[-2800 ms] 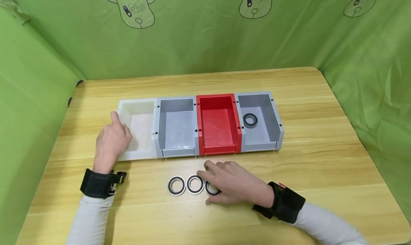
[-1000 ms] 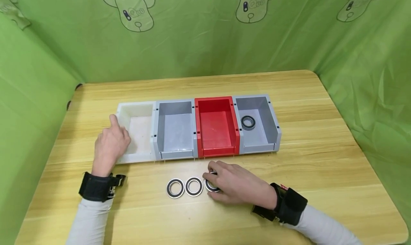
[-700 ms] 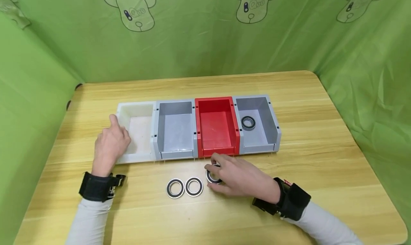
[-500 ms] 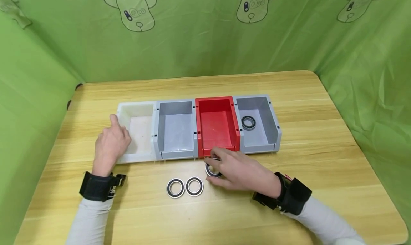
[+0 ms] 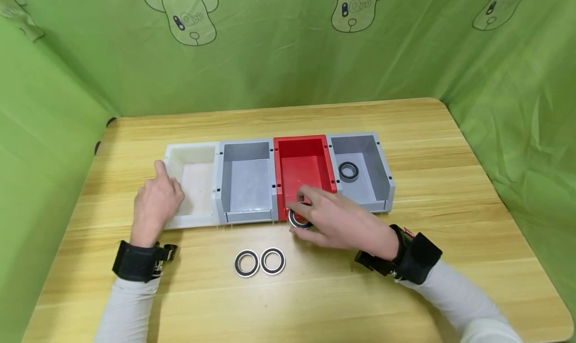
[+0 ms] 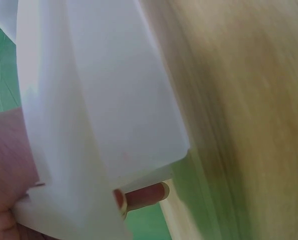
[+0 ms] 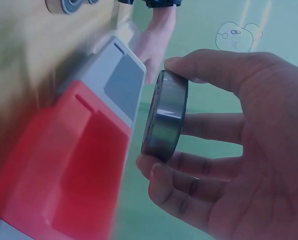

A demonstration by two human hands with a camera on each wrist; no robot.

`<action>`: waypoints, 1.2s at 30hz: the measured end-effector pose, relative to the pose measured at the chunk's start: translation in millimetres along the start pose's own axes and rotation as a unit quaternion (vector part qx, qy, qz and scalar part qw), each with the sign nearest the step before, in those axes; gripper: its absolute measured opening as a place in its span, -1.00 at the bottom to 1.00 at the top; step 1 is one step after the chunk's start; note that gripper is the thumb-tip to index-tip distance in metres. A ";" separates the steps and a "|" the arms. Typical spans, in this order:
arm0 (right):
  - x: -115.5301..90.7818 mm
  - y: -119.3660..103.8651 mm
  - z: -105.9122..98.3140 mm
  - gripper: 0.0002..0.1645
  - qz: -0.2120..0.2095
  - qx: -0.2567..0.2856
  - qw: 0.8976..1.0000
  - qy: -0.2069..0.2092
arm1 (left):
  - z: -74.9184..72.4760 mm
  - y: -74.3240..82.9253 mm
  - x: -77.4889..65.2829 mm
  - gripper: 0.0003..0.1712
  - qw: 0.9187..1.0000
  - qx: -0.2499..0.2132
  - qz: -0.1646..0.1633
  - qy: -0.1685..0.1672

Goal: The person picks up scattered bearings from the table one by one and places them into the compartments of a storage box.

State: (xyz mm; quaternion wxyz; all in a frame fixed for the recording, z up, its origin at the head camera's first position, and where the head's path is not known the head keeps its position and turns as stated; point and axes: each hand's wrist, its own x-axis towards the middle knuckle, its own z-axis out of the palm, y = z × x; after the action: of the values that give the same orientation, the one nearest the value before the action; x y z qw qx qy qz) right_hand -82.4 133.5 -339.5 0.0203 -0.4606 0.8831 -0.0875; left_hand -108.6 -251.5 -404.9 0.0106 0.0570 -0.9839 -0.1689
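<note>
My right hand [image 5: 335, 215] pinches a ball bearing [image 5: 297, 219] by its edge, over the front lip of the red bin [image 5: 275, 183]. In the right wrist view the bearing [image 7: 168, 115] stands on edge between thumb and fingertips, its steel outer ring showing. My left hand [image 5: 157, 200] grips the outer side wall of the white bin [image 5: 193, 218] at the left end of the row. The left wrist view has the white bin's wall [image 6: 123, 90] between palm and fingertips. Two more bearings, one [image 5: 246, 263] beside the other [image 5: 272, 261], lie flat on the table.
A grey bin [image 5: 249, 216] stands between the white and red ones. Another grey bin [image 5: 388, 183] at the right end has a bearing [image 5: 348, 172] inside. The wooden table [image 5: 450, 183] backs onto green fabric walls [image 5: 279, 68].
My right hand has taken the rightmost table bearing and carried it away from me, up to the red bin's front. The left hand stays on the white bin.
</note>
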 end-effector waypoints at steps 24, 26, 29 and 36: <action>15.8 39.4 -41.3 -0.43 0.038 -0.010 0.997 0.073 | -1.2 1.5 1.3 -0.66 1.000 0.000 -0.002 -0.007; 18.4 41.5 -41.4 -0.43 0.046 -0.005 0.997 0.067 | -1.7 1.3 1.0 -0.66 1.000 0.001 -0.003 -0.006; 23.5 43.8 -40.0 -0.41 0.055 -0.001 0.997 0.050 | -1.9 0.8 0.5 -0.66 1.000 0.001 -0.003 -0.005; 36.8 48.7 -34.3 -0.42 0.047 0.001 0.999 0.027 | -0.2 0.0 -0.5 -0.67 1.000 -0.001 -0.002 0.000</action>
State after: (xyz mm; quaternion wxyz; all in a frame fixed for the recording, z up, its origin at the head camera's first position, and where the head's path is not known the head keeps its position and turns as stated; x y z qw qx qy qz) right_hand -146.9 135.4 -312.6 0.0013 -0.4162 0.9038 -0.0997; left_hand -108.1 -251.5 -404.6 0.0101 0.0591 -0.9837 -0.1694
